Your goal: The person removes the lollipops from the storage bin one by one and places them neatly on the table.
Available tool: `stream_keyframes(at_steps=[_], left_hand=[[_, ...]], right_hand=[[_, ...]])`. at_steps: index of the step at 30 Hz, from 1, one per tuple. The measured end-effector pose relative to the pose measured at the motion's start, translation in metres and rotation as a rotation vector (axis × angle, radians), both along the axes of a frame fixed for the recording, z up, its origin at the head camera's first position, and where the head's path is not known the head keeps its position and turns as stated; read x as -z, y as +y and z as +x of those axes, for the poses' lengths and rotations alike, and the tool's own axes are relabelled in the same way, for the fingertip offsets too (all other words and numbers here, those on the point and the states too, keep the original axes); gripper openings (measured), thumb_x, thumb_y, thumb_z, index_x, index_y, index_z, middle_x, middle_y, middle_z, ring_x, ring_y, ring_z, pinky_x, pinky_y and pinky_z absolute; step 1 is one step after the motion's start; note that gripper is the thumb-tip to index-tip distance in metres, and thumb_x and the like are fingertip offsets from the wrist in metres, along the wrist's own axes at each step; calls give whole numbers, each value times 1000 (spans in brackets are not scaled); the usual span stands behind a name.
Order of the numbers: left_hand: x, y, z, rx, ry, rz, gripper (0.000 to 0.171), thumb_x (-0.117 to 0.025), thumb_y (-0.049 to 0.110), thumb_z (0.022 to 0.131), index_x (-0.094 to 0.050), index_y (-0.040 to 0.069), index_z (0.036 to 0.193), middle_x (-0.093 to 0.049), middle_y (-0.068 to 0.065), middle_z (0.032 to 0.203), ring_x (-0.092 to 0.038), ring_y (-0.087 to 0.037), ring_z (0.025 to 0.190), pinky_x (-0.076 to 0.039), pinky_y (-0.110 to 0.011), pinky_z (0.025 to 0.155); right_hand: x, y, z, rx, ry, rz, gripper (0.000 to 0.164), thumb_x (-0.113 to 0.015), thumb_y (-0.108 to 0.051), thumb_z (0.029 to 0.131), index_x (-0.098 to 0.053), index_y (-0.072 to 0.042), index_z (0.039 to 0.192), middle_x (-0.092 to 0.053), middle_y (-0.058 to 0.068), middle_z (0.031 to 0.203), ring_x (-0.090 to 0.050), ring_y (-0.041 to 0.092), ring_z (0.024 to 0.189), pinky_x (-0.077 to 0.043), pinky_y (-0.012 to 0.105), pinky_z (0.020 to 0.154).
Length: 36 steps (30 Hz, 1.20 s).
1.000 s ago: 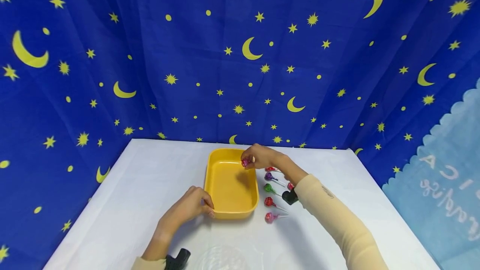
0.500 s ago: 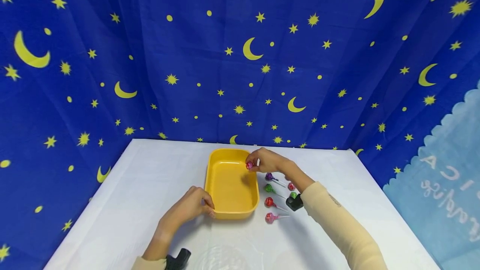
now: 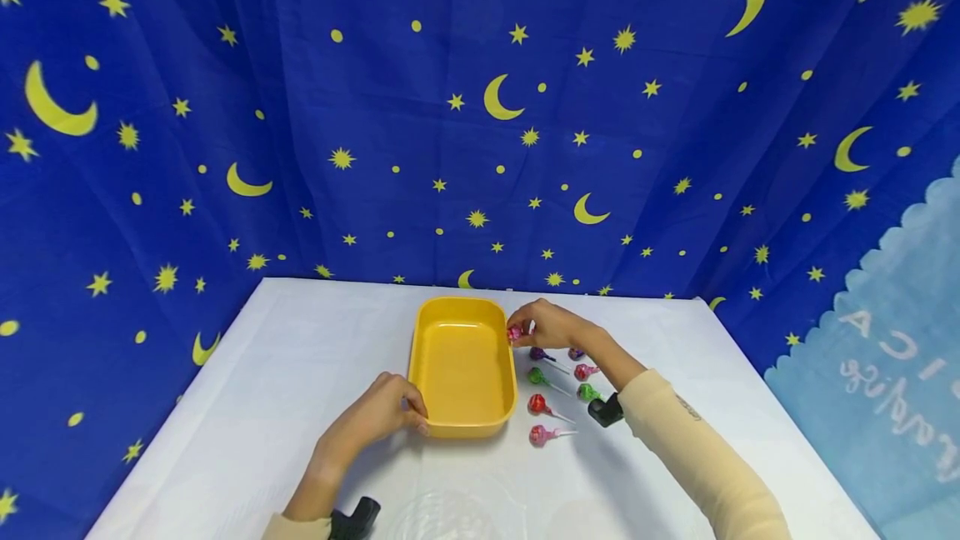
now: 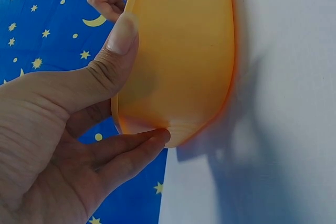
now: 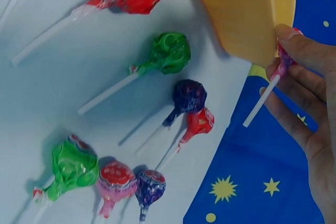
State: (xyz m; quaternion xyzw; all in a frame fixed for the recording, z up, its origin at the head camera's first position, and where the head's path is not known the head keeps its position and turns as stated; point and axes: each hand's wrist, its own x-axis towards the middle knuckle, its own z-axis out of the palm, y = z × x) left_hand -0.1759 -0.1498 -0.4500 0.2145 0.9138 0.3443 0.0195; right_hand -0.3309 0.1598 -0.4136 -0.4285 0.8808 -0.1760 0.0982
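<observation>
My left hand point(image 3: 382, 407) grips the near left corner of a yellow plastic tray point(image 3: 461, 430). In the left wrist view the thumb lies at the rim and the fingertips press the tray's outer wall point(image 4: 184, 77). No item shows inside the tray in the head view. My right hand point(image 3: 553, 325) pinches a pink wrapped lollipop point(image 3: 514, 333) by its head, at the tray's far right rim. The right wrist view shows the lollipop's white stick point(image 5: 261, 100) pointing free of the fingers, with the wrapped head partly hidden behind the thumb.
Right of the tray lie several wrapped lollipops: pink point(image 3: 540, 436), red point(image 3: 537, 405), green point(image 3: 536, 376) and purple point(image 3: 538, 353) in one row. A second row holds a green one point(image 3: 587, 392) and a pink one point(image 3: 583, 372). A starry blue cloth point(image 3: 480, 148) hangs behind the white table point(image 3: 322, 323).
My right hand has moved right with the pink lollipop, from over the tray to its right rim. More of the second lollipop row shows. The left hand has stayed on the tray's corner.
</observation>
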Motion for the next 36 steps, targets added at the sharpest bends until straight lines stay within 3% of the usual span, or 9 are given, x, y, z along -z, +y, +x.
stream_keyframes(at_steps=[7,18,27,36], left_hand=[[1,1,-1,4,9,-7,11,-85,25,71,-75,22,70,-67,17,68,-47,-6,70,-38,-23,67],[1,-1,-3,27,2,24,10,-85,20,72,-76,18,72,-69,13,69,-48,-3,64,-41,-20,60],[0,-3,-4,29,4,15,10,-85,21,72,-75,19,71,-68,15,69,-48,-3,66,-41,-21,62],[1,-1,-4,41,-13,44,10,-85,19,72,-75,17,71,-69,12,68,-48,-3,62,-41,-20,58]], right_hand=[[-4,11,6,5,37,8,22,-75,-15,86,-72,-6,107,-71,-2,92,-60,5,75,-54,17,70],[-8,27,14,33,-2,13,16,-74,-15,87,-71,-12,103,-71,-6,90,-61,5,77,-57,23,74],[-5,38,18,86,-31,50,30,-73,-18,89,-69,-5,116,-70,-6,94,-59,7,78,-54,18,67],[-4,46,22,78,-40,60,29,-74,-16,87,-70,-4,114,-72,-2,96,-60,6,77,-54,17,68]])
